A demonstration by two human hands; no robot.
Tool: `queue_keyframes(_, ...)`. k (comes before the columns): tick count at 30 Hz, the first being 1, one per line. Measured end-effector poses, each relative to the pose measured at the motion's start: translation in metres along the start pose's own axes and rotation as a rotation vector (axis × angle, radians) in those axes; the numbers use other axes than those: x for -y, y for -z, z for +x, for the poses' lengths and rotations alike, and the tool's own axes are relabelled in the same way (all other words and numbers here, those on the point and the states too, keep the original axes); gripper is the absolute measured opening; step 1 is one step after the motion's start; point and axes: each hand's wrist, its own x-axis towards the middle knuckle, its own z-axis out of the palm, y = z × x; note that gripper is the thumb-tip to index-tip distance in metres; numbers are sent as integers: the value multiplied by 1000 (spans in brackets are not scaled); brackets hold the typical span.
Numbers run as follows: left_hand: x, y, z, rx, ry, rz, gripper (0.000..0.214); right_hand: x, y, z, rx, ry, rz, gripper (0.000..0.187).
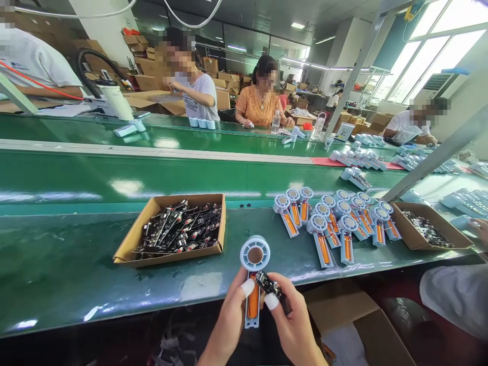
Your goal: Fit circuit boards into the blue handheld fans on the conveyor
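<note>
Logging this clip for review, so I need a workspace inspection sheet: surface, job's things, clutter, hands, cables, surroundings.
Surface: green bench, glossy; conveyor belt behind.
Job's things: pale blue fan housing with orange cell; small black circuit board.
Clutter: carton of boards at left; batch of housings at right; second carton far right.
Hands: left hand grips the fan housing; right hand pinches the circuit board; white cots on thumbs.
Cables: red cable far left, in front of a co-worker.
Surroundings: co-workers opposite; stacked cartons; windows.
</note>
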Motion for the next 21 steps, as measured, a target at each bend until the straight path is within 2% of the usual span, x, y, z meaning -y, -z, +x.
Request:
queue_keyframes(5, -10, -10, -4, 64, 63, -110, 55, -4, -1, -1, -104, 213, -132, 30)
queue_keyframes(9, -18, -17, -6, 92, 66, -120, 48, -7, 1, -6, -133, 309, -238, 34)
queue_keyframes(14, -13, -18, -3, -25, 57, -47, 44, -6, 4, -9, -113, 356, -343, 35)
queue_keyframes(19, -11, -26, -1, -216, 43, 30, 42, 0, 6, -7, -64, 439, -394, 47)
queue_keyframes(21, -13, -28, -2, -226, 36, 30, 39, 3, 7, -6, -68, 452, -415, 51)
